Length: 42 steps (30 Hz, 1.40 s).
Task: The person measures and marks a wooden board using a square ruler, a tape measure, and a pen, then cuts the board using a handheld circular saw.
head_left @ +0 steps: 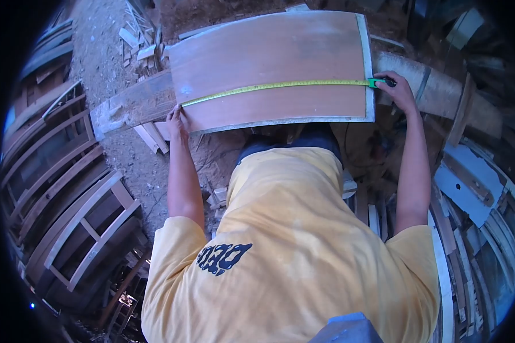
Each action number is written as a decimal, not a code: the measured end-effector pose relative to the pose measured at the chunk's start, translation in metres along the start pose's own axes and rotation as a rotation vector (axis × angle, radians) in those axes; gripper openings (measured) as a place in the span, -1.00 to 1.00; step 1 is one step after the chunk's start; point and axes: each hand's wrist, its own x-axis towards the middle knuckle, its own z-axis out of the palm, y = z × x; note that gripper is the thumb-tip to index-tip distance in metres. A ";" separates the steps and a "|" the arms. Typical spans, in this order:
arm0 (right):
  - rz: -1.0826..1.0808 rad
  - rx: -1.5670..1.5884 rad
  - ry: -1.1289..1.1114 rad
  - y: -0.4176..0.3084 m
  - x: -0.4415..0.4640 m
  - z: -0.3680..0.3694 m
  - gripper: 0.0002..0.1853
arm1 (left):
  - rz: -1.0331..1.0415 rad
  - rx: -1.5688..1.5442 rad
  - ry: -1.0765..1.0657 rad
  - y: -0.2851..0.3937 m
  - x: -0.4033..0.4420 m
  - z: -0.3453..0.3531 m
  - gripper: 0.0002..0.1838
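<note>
A wide reddish-brown wooden panel (pixel 280 51) with a pale strip along its right and near edges lies across a plank. Stretched over it from left to right is the yellow blade of a tape measure (pixel 373 83), whose green and black case sits at the panel's right edge. My right hand (pixel 397 88) is closed around that case. At the panel's left edge, my left hand (pixel 177 121) pinches the free end of the blade against the panel.
The long worn plank (pixel 134 102) under the panel sticks out on both sides. Wooden frames (pixel 91 228) lean at the left, and a pile of boards (pixel 469 183) stands at the right. Wood scraps (pixel 146 51) litter the dirt floor (pixel 97 51).
</note>
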 end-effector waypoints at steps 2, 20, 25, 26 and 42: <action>-0.019 -0.027 0.010 -0.004 0.001 0.007 -0.67 | 0.012 0.012 -0.006 -0.004 0.004 -0.003 -0.72; -0.173 0.049 0.294 -0.033 -0.003 -0.019 -0.65 | 0.125 0.230 -0.026 0.011 -0.020 0.015 -0.36; -0.707 0.251 0.287 -0.172 -0.076 -0.135 -0.53 | 0.205 0.525 -0.078 0.007 -0.008 0.013 0.05; -0.789 0.221 0.229 -0.195 -0.094 -0.147 -0.53 | 0.205 0.535 -0.080 0.009 -0.009 0.013 0.05; -1.016 0.088 -0.246 -0.310 -0.186 -0.151 -0.59 | 0.463 1.317 -0.139 0.046 -0.063 0.082 0.63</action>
